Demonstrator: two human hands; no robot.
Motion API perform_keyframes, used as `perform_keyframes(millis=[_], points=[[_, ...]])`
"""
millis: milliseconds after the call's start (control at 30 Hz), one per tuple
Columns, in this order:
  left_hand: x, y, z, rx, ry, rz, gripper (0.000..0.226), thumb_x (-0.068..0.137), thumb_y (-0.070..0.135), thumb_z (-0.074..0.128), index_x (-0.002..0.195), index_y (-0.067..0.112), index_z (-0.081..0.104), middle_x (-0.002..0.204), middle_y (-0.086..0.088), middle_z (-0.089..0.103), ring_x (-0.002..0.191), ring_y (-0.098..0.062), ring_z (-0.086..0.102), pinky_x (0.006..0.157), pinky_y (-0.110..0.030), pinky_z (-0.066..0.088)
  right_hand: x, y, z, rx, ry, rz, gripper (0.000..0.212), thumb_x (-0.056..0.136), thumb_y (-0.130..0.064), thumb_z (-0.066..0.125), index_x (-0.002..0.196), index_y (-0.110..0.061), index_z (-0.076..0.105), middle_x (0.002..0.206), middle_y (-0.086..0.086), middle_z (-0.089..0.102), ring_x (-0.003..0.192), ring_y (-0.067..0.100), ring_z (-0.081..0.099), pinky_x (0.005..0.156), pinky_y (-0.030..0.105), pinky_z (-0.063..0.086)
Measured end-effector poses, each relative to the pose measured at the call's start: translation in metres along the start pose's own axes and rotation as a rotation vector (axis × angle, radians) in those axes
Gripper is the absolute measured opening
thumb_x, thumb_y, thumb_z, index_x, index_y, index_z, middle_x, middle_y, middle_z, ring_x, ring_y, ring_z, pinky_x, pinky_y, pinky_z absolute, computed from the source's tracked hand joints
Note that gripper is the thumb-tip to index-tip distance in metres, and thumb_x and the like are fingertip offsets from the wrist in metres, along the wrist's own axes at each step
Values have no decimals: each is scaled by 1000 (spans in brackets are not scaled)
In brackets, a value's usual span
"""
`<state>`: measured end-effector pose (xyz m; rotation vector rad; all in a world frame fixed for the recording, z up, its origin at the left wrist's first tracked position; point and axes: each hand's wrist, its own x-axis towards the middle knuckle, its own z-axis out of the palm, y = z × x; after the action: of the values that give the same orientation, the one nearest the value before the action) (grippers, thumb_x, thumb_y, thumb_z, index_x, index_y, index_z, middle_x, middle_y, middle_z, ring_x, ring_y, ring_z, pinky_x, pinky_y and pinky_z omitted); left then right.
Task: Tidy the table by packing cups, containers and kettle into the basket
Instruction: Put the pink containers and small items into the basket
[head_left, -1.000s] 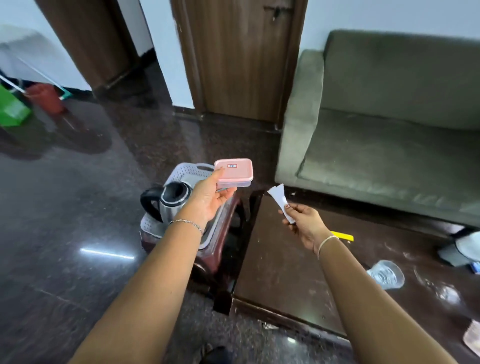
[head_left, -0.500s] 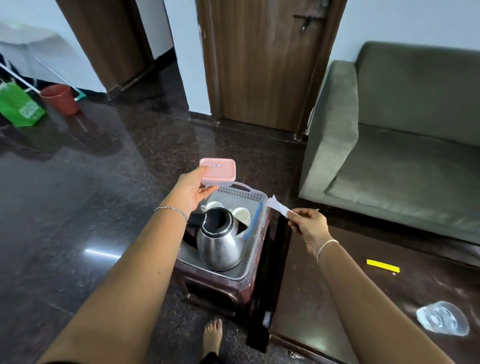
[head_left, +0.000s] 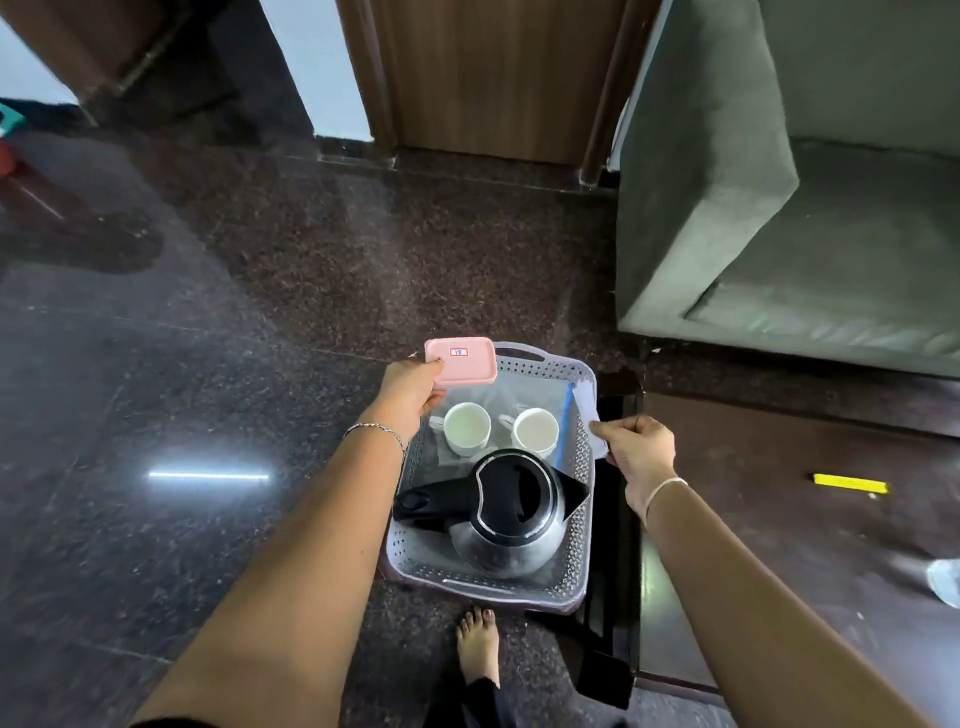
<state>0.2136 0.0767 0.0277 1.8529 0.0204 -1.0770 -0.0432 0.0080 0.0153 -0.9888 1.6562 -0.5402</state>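
Filling the upper right, one grey-green sofa (head_left: 779, 218). One dark table (head_left: 753, 545) lies at right, below it. One pale perforated basket (head_left: 581, 519) sits just left of the table. Inside it are one steel kettle (head_left: 514, 519) with a black lid and handle, at the near end, and two white cups (head_left: 466, 428) (head_left: 536, 431) side by side at the far end, upright, on a clear bag (head_left: 566, 415) with a blue strip.

Two hands are in view. Left hand (head_left: 410, 395) pinches one pink container (head_left: 462, 361) by its near corner, thumb on the lid, over the basket's far left corner. The lid sticker reads "19". Right hand (head_left: 636, 452) has its fingers curled, pinching one white paper (head_left: 587, 400) at the basket's right rim; no writing can be read on it.

One yellow strip (head_left: 850, 483) lies on the table, well apart from the basket.
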Motion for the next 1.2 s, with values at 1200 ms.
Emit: perform_keyframes(millis=[1200], points=[[55, -37, 22, 1116, 215, 394, 20, 88, 12, 59, 103, 6, 72, 105, -22, 70, 99, -43, 65, 81, -44, 54, 30, 47, 40, -1001, 55, -301, 17, 77, -33, 59, 72, -18, 53, 67, -1, 60, 61, 28, 52, 54, 26, 37]])
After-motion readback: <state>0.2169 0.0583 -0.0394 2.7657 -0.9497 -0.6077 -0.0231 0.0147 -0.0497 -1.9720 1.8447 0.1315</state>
